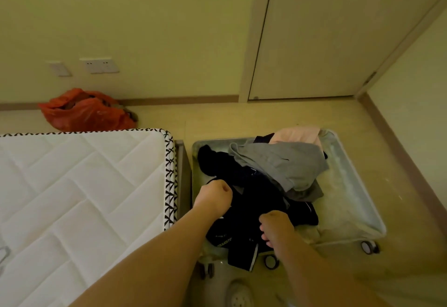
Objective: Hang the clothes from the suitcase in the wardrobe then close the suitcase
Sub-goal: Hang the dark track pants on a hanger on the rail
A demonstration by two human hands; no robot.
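Observation:
An open silver suitcase (348, 185) on wheels lies on the floor to the right of the bed. Clothes are heaped inside it: a dark navy garment (254, 207) at the front, a grey garment (280, 164) over the middle and a pale pink one (297, 133) at the back. My left hand (214, 197) grips the upper edge of the navy garment near the suitcase's left side. Lower down, my right hand (275, 226) grips the same garment, part of which hangs over the suitcase's front edge. No wardrobe shows in this view.
A bare white quilted mattress (79, 185) fills the left. An orange plastic bag (84, 110) sits on the floor by the back wall. A shut door (326, 35) stands behind the suitcase, a side wall runs along the right, and my shoe (238, 294) is below.

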